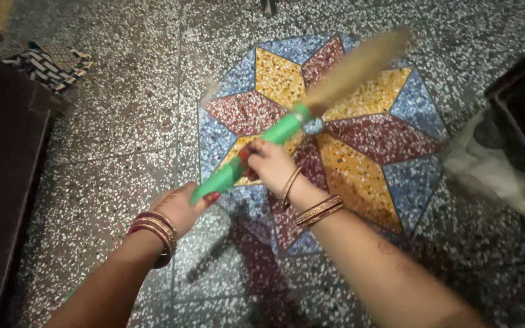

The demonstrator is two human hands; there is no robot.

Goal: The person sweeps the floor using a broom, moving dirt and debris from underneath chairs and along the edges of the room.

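Both hands (226, 185) grip a green-handled broom (287, 127) — patterned cloth (50, 64) well apart.

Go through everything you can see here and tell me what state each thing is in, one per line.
Broom: held off the floor, tilted, bristles pointing up and away, blurred.
Left hand: closed around the bottom end of the green handle.
Right hand: closed on the handle higher up.
Patterned cloth: lying crumpled on the floor.
White bag: slumped on the floor beside dark furniture.

Bare forearms, red-gold bangles (156, 234) left, gold bangles (317, 211) right.
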